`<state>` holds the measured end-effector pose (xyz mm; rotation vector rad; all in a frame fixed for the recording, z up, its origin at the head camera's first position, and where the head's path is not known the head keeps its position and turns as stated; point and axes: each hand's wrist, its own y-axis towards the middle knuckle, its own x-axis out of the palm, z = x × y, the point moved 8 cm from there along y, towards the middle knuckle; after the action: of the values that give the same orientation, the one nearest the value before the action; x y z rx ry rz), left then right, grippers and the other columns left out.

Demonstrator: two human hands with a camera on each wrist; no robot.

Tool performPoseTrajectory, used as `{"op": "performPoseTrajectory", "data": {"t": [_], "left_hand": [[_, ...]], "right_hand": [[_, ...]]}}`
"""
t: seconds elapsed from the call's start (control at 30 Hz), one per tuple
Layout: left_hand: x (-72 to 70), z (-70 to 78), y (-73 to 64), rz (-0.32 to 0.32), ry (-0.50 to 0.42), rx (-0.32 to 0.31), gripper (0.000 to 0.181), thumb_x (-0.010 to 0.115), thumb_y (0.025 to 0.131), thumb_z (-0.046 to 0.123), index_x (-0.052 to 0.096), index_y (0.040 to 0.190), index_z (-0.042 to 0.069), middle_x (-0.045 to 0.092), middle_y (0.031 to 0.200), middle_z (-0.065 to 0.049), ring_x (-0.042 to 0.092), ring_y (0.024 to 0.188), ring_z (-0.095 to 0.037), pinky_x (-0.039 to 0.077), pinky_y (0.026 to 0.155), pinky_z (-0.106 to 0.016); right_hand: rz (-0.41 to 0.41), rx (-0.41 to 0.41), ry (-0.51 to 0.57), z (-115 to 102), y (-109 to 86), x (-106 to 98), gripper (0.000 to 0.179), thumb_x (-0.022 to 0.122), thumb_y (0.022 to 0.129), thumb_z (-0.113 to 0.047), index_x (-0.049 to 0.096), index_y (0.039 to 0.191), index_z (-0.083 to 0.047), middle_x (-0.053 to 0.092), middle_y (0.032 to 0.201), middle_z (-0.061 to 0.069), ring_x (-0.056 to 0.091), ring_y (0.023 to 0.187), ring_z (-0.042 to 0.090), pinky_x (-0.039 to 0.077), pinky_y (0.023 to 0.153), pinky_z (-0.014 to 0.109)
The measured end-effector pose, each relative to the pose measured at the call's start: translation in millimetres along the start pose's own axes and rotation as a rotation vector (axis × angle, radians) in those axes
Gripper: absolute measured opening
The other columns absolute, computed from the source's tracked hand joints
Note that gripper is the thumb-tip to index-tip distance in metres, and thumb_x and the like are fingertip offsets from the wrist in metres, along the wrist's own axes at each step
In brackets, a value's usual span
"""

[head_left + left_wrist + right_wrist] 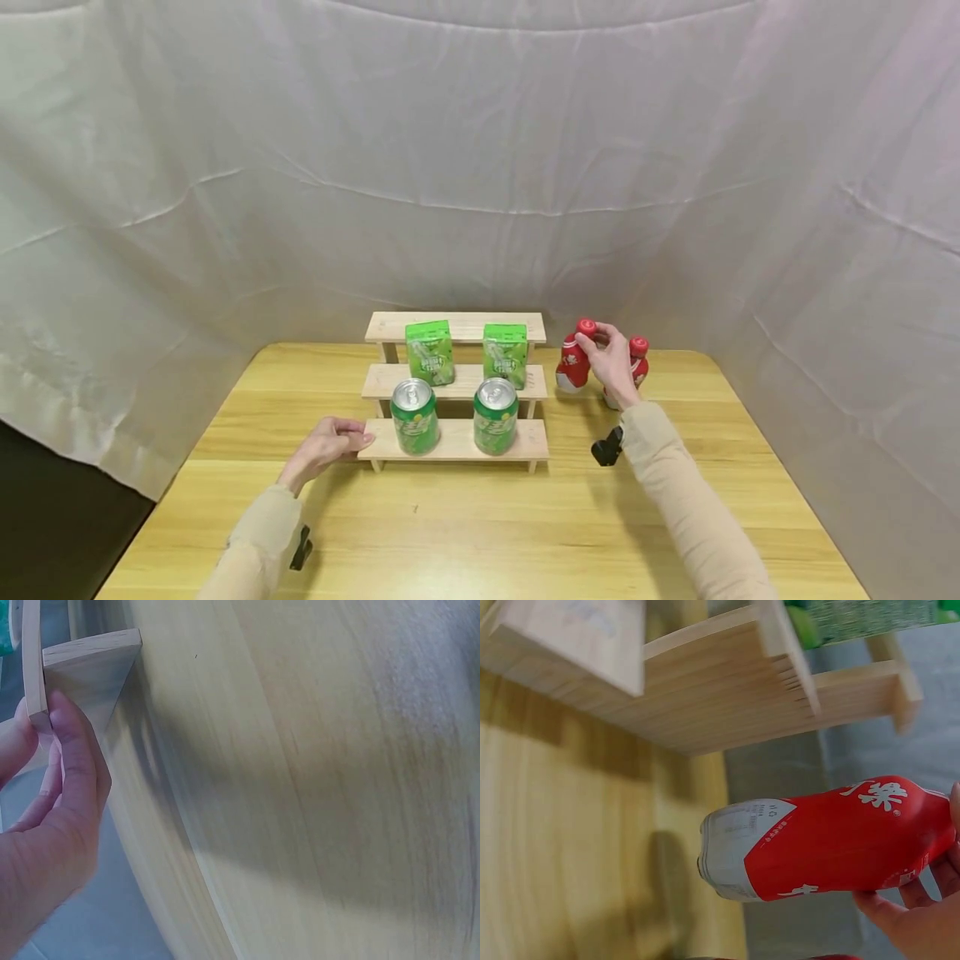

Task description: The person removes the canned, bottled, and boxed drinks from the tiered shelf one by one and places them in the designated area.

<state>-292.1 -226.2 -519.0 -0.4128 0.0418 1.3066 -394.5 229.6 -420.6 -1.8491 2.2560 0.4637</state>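
My left hand (327, 447) pinches the left end of the lowest step of a three-tier wooden shelf (454, 447), thumb on top and fingers beneath, as the left wrist view (71, 780) shows. My right hand (611, 362) grips a red and white bottle (832, 844) near its red cap. That bottle hangs tilted above the table, right of the shelf and apart from it. A second red-capped bottle (639, 367) stands behind the right hand, partly hidden by it. Two green cans (415, 427) stand on the lowest step, and two green drink cartons (430, 354) on the middle one.
The shelf's top step (457, 327) is at the back, near a grey curtain (480, 208) that hangs around the table. Under everything lies a light wooden table (465, 533). A dark area (60, 517) shows beyond its left edge.
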Motion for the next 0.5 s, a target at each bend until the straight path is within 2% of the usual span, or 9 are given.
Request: {"op": "performPoseTrajectory", "data": {"t": [0.17, 0.5], "left_hand": [[1.0, -0.6, -0.2, -0.010, -0.010, 0.003, 0.045, 0.062, 0.097, 0.007, 0.047, 0.126, -0.024, 0.069, 0.104, -0.018, 0.066, 0.086, -0.012, 0.059, 0.079, -0.027], [0.4, -1.8, 0.6, 0.006, 0.000, -0.015, 0.047, 0.063, 0.097, 0.007, 0.046, 0.127, -0.025, 0.068, 0.105, -0.021, 0.066, 0.086, -0.013, 0.059, 0.080, -0.027]], "right_hand": [[0.003, 0.030, -0.005, 14, -1.8, 4, 0.048, 0.061, 0.101, -0.014, 0.046, 0.140, 0.008, 0.051, 0.142, 0.031, 0.048, 0.136, 0.042, 0.041, 0.116, 0.051], [-0.023, 0.066, -0.039, 26, -2.9, 6, 0.049, 0.060, 0.102, -0.016, 0.044, 0.142, 0.008, 0.049, 0.145, 0.032, 0.047, 0.138, 0.043, 0.039, 0.118, 0.052]]}}
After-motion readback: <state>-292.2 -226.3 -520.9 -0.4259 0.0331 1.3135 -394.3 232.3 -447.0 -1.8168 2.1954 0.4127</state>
